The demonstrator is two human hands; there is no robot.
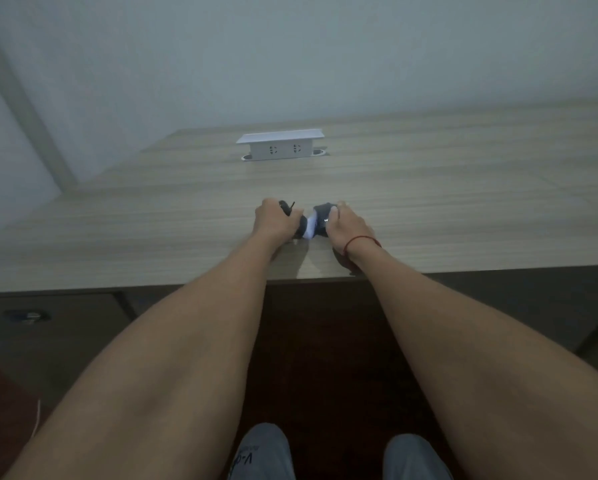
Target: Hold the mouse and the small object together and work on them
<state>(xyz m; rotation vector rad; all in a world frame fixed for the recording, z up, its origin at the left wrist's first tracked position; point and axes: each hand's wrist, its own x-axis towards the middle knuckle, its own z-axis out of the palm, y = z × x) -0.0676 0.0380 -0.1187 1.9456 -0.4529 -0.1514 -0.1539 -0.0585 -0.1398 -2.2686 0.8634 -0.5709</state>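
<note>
Head-worn view, facing forward-down, desk [429, 202] near

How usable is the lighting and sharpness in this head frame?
Head view: dim and flat with a bluish cast, no glare; the wooden table edge bows from wide-angle distortion; both hands cast soft shadows toward the near edge; the dark-and-white object they grip is too murky to identify; the socket box is reasonably sharp.

Dim, hazy wide-angle view, soft throughout, bowed edges.
</note>
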